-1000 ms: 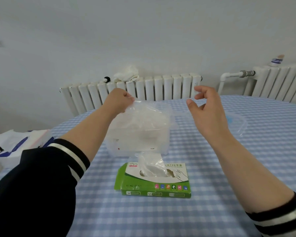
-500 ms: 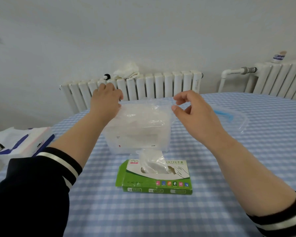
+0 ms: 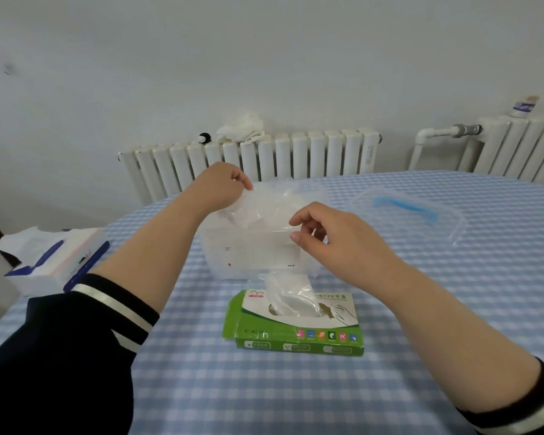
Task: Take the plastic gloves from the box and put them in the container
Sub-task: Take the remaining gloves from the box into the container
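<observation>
A green and white glove box (image 3: 299,331) lies on the checked tablecloth, with a clear glove (image 3: 285,288) sticking up out of its slot. Behind it stands a clear plastic container (image 3: 258,255) with no lid on. Over the container's opening a thin clear plastic glove (image 3: 264,211) is stretched between my hands. My left hand (image 3: 220,186) pinches its far left edge. My right hand (image 3: 324,233) pinches its near right edge, just above the container's right side.
The container's clear lid with a blue handle (image 3: 405,208) lies to the right on the table. A tissue pack (image 3: 57,262) sits at the table's left edge. White radiators (image 3: 296,158) line the wall behind, with a cloth on top.
Both hands have come down and closer together. The right hand has moved left and taken hold of the glove's edge, and the glove has been lowered onto the container's opening.
</observation>
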The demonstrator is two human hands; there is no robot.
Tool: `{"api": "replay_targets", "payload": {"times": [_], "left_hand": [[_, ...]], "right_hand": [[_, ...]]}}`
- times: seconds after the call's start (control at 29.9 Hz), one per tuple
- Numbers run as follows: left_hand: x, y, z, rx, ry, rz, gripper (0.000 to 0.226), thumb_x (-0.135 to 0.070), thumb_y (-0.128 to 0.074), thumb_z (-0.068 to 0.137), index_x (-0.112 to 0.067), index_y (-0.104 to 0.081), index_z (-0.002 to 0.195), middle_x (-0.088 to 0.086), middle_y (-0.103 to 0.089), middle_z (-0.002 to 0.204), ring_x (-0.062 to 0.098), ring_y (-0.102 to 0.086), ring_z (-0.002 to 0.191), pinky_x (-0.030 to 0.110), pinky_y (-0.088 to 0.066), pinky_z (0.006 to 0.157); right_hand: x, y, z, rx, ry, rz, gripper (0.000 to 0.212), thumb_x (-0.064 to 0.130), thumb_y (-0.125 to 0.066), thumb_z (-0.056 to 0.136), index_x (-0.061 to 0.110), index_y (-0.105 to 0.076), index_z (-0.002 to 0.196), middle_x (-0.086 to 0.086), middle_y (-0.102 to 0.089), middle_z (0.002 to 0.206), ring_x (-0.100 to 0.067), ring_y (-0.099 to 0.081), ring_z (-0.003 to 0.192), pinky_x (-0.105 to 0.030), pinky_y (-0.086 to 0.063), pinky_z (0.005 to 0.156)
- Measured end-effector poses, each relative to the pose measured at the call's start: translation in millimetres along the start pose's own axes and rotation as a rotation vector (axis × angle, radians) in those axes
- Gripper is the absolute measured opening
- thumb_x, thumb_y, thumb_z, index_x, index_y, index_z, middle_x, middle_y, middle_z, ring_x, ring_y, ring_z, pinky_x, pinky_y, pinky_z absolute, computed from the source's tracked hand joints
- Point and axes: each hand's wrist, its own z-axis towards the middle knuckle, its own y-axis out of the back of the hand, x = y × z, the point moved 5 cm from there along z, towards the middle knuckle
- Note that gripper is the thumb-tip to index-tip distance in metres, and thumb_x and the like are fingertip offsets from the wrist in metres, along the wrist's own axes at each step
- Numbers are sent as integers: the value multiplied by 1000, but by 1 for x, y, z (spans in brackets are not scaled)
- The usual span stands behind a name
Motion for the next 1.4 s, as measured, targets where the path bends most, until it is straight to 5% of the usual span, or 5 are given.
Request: {"api": "replay_targets", "payload": {"times": [0.27,0.67,0.87,1.1,1.4], "left_hand": [[-10,-9,-10,340,5,-101,10,-22,-49,100,-22,-59,101,-8,-66,106,7,-61,95,24,-49,70],[-15,-41,-11,661,125,-48,49,-53,-28,102,-27,-60,129,-11,-45,144,9,-33,137,30,-34,98],[-18,-29,-1,359,1,-171,27,-20,-42,104,-16,-66,116,-6,-67,118,6,-61,110,25,-46,94],[6,-3,-5,-148,14,-720,23,5,-58,90,-15,-68,90,1,-69,93,13,-68,84,25,-55,79],[4,2,-80,-614,-222,-819,21,-1,-49,95,-20,-57,93,-1,-62,81,9,-57,67,21,-48,62]], "right_hand": [[-3,4,2,-19,-10,-9,20,41,-55,94,33,-57,112,22,-56,87,-1,-56,86,-22,-45,75],[-3,6,2,77,-21,-44,18,45,-54,94,33,-60,105,20,-59,90,1,-55,84,-24,-46,77],[-6,0,-2,283,-78,-167,28,48,-56,92,23,-68,92,10,-66,85,-6,-59,77,-27,-48,71],[-17,-31,-13,469,-180,-285,63,58,-56,88,24,-39,139,4,-55,132,-18,-54,116,-34,-45,94],[-15,-57,-10,340,-172,-130,43,40,-66,87,27,-52,125,13,-53,100,-10,-52,91,-27,-40,76]]}}
